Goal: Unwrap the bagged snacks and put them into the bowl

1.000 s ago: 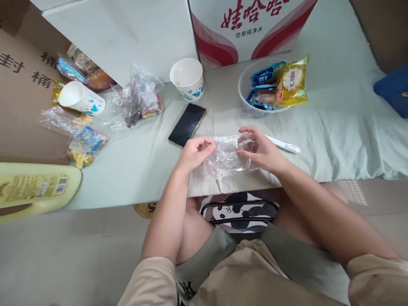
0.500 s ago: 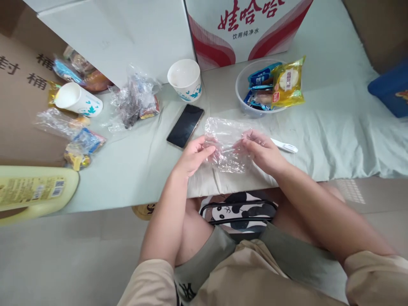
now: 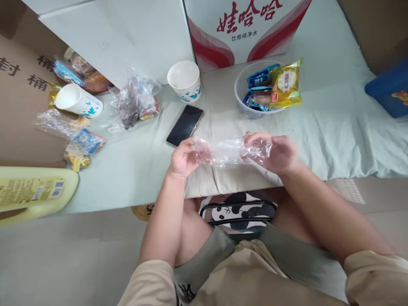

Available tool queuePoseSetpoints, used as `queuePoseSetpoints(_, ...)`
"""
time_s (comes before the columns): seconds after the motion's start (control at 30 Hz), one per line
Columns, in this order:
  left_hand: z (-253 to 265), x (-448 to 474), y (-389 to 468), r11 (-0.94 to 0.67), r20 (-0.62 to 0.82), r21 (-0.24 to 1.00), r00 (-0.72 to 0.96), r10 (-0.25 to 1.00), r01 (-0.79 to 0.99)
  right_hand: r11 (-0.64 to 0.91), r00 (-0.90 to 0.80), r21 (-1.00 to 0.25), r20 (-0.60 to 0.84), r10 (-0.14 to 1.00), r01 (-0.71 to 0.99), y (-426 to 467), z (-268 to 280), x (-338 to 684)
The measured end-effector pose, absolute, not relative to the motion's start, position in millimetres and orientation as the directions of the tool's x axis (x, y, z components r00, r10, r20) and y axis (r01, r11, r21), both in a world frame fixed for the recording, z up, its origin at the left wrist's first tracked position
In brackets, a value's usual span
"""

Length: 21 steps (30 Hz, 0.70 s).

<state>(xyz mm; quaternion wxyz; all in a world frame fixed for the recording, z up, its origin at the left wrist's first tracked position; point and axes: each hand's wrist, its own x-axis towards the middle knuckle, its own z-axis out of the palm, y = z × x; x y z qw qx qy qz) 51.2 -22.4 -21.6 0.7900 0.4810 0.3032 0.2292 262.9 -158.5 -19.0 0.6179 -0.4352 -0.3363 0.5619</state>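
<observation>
Moved outward with the right hand (image 3: pixel 283 155) in the past half-second, drawing a clear plastic wrapper (image 3: pixel 225 151) into a longer, narrower band. Seen from the head camera, pinching the wrapper's left end in the left hand (image 3: pixel 184 159) with bent fingers; showing film across the fingers of the blurred right hand, too unclear to tell whether gripping. Held crosswise above the pale green cloth (image 3: pixel 338 144), near a dark-screened phone (image 3: pixel 185 124) and on the near side of a clear bowl (image 3: pixel 241 102) with a yellow packet (image 3: pixel 287 83).
</observation>
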Motion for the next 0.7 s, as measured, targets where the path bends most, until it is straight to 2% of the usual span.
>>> queuePoseSetpoints(0.07, -22.5, 51.6, -21.3, 0.395, -0.245, 0.918, 0.73, 0.638, -0.037, -0.052, 0.128, -0.932, -0.104, 0.986, -0.359, -157.9, -20.4, 263.4)
queuePoseSetpoints(0.23, -32.4, 54.5, -23.6, 0.109, -0.104, 0.993, 0.693, 0.714, 0.038, -0.2, 0.301, -0.941, -0.281, 0.911, -0.271, -153.9, -37.0, 258.1)
queuePoseSetpoints(0.3, -36.4, 54.6, -22.9, 0.045, -0.072, 0.997, 0.675, 0.735, 0.057, -0.238, 0.359, -0.95, -0.297, 0.885, -0.199, -153.1, -40.8, 258.1)
queuePoseSetpoints(0.37, -39.6, 53.8, -19.7, -0.003, -0.028, 0.999, 0.619, 0.785, 0.048, -0.238, 0.434, -0.97, -0.233, 0.87, -0.044, -153.1, -41.0, 260.0)
queuePoseSetpoints(0.47, -43.2, 52.3, -15.8, -0.155, 0.121, 0.986, 0.402, 0.908, 0.055, -0.126, 0.551, -0.951, 0.054, 0.833, 0.283, -155.1, -38.5, 261.9)
queuePoseSetpoints(0.5, -44.2, 52.6, -16.8, -0.204, 0.161, 0.976, 0.36, 0.919, 0.082, -0.061, 0.546, -0.924, 0.17, 0.821, 0.379, -156.3, -37.8, 261.1)
queuePoseSetpoints(0.57, -46.2, 55.3, -23.9, -0.249, 0.177, 0.961, 0.428, 0.886, 0.117, 0.084, 0.447, -0.878, 0.32, 0.835, 0.471, -159.5, -37.0, 257.3)
queuePoseSetpoints(0.63, -47.5, 61.6, -36.3, -0.231, 0.134, 0.97, 0.618, 0.775, 0.081, 0.174, 0.286, -0.905, 0.298, 0.911, 0.389, -162.9, -37.1, 251.5)
queuePoseSetpoints(0.7, -47.2, 70.0, -49.5, -0.184, 0.103, 0.983, 0.745, 0.659, 0.027, 0.159, 0.138, -0.968, 0.188, 0.972, 0.194, -165.4, -37.6, 245.7)
